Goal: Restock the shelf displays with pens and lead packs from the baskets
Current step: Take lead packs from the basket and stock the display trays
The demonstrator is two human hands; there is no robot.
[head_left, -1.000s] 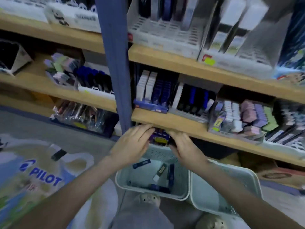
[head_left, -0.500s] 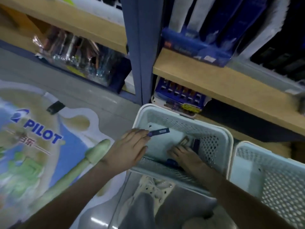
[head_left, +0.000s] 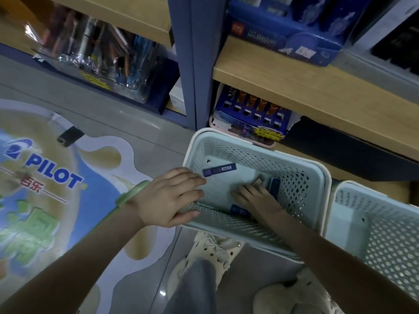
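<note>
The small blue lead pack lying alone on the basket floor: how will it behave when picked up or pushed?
The blue lead pack looks small and flat-sided, so it is probably light, stiff and unlikely to roll. On the smooth floor of the basket it would likely slide when pushed.

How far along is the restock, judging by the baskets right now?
Done: the right-hand pale perforated basket shows no stock where visible. In hand: the right hand reaches onto small dark packs in the left pale perforated basket; grip unclear. The left hand rests on its rim. Left: those packs, plus a flat blue lead pack.
</note>
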